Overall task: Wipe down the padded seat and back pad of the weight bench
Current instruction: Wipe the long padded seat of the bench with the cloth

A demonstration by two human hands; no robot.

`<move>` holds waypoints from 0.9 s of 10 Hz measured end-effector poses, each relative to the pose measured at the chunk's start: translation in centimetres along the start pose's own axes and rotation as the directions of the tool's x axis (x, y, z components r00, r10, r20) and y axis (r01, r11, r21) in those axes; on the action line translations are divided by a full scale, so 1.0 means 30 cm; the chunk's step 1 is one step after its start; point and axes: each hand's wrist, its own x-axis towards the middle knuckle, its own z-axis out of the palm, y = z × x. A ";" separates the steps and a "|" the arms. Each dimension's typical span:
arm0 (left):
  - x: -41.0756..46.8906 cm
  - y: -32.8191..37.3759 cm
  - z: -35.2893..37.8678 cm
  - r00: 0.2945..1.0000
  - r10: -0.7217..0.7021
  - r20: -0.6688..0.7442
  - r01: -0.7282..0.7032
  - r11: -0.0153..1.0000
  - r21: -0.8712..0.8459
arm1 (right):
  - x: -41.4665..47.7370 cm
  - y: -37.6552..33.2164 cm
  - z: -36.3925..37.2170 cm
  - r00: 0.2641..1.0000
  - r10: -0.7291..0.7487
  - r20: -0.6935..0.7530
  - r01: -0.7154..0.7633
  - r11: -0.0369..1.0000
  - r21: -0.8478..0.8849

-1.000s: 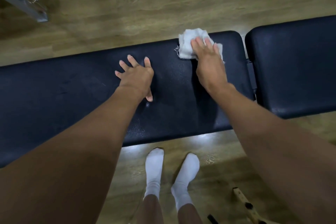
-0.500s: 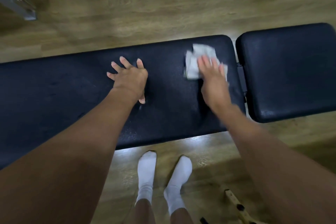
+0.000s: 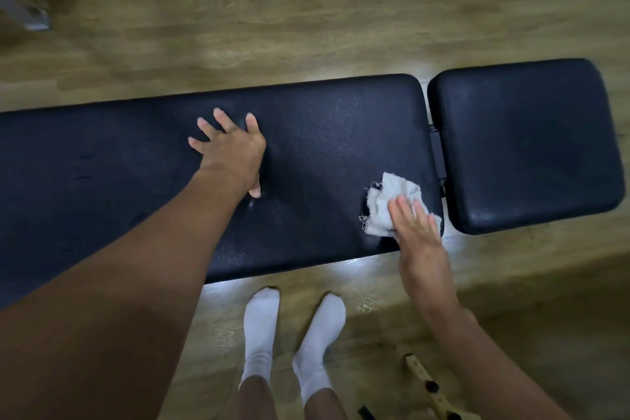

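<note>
- Since 1 s ago the cloth (image 3: 392, 206) has travelled from the far edge of the back pad (image 3: 324, 160) to its near edge, carried under the right hand (image 3: 417, 225); the left hand (image 3: 233, 155) has kept its place on the pad.
- That reads as 1 stroke across the pad's width at its seat-side end. I judge that strip wiped, with the long stretch left of the cloth and the seat (image 3: 525, 143) still to do.
- Left hand: flat on the pad, fingers spread apart, thumb toward the near edge, gripping nothing; the arm is straight, bracing the body. It sits well left of the cloth.
- Right hand: fingers together and laid flat, pressing the bunched cloth onto the pad rather than clenching it. The heel of the hand and the wrist hang past the near edge.
- Just right of the cloth is the gap, then the seat, which the cloth does not touch.
</note>
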 end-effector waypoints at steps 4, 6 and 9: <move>-0.002 0.002 -0.005 1.000 0.005 0.000 -0.005 1.000 -0.007 | 0.605 -0.151 -0.186 0.984 -0.005 -0.180 0.001 1.000 -0.020; 0.000 -0.003 -0.007 1.000 0.010 -0.004 -0.010 1.000 -0.002 | 0.455 -0.115 -0.280 0.965 0.096 0.245 -0.251 0.607 0.754; -0.001 -0.008 -0.009 1.000 0.020 0.004 -0.020 1.000 -0.008 | 0.474 0.008 -0.298 0.986 0.019 -0.163 0.020 0.971 0.239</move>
